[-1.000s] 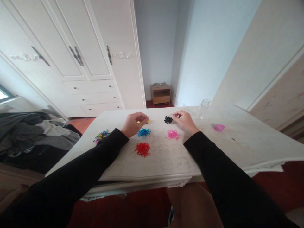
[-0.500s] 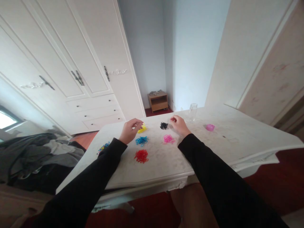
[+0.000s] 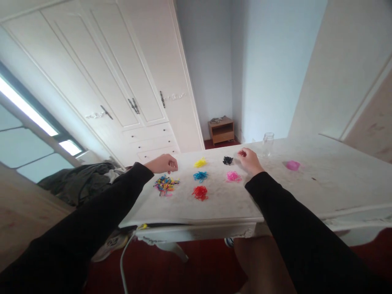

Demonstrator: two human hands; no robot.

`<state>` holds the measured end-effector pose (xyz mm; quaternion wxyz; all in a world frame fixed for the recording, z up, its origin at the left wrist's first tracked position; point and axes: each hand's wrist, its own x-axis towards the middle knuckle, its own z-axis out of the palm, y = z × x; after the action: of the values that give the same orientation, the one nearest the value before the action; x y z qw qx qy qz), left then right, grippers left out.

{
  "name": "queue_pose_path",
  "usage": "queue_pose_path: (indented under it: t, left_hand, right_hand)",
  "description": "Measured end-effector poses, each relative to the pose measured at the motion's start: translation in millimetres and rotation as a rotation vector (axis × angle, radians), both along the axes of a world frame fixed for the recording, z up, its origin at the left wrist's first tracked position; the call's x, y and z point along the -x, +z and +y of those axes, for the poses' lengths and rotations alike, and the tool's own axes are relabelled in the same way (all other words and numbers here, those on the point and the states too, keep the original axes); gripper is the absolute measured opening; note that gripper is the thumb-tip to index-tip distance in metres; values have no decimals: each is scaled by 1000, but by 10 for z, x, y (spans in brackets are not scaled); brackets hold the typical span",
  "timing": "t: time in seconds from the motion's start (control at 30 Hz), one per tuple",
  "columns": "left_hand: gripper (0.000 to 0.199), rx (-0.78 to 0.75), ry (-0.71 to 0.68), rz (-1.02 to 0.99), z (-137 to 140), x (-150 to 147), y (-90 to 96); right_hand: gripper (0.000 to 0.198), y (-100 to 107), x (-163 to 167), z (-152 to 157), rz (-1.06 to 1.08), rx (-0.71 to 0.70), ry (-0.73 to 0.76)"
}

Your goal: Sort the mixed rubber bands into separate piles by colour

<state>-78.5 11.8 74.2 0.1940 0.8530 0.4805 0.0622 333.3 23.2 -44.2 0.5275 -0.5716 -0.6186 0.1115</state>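
My left hand [image 3: 164, 163] hovers just above a mixed multicoloured pile of small rubber bands [image 3: 165, 185]. Its fingers are loosely bent, with a gap showing between them and nothing visible inside. My right hand [image 3: 250, 161] rests at the right of a black pile of bands [image 3: 228, 160], its fingertips pinched together; whatever they hold is too small to make out. Between the hands lie a yellow pile [image 3: 200, 163], a blue pile [image 3: 200, 176] and a red pile [image 3: 200, 193]. A pink pile [image 3: 233, 176] lies below the black one.
A clear glass jar [image 3: 268, 144] stands upright behind my right hand. Farther right on the white table [image 3: 275, 196] sits a pinkish-purple lump [image 3: 293, 165]. Dark clothes [image 3: 79, 181] are heaped left of the table, and a pale cable [image 3: 122, 261] hangs near its front edge.
My left hand has moved left from the yellow pile to above the mixed pile. The view has turned left, uncovering the mixed pile. My right hand stays beside the black pile.
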Motion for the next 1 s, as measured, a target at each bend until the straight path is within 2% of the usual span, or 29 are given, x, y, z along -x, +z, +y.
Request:
queue_pose_path:
  t: [0.17,0.3,0.37,0.6,0.83,1.0]
  left_hand:
    - [15,-35,81,156,-51,300,-225]
    - [19,-50,95,175,-100,319,-303]
    - [14,-62,99,186,-115,310,-329]
    - [1,-72,105,226,-96,335,-377]
    - [15,-42,90,244,-58,367,-364]
    - [10,-23,73,242,-71,371,-384]
  right_hand:
    - [5,18,-9,-16,-15,1,13]
    - [6,5,-20,-19,-19,2,9]
    - [5,-9,-26,-17,-24,-6,7]
    - [4,-32,-38,-16,-68,-13,-12]
    - [5,-31,-33,-18,-68,-4,-21]
    - [5,-29,-31,-32,-74,0,-18]
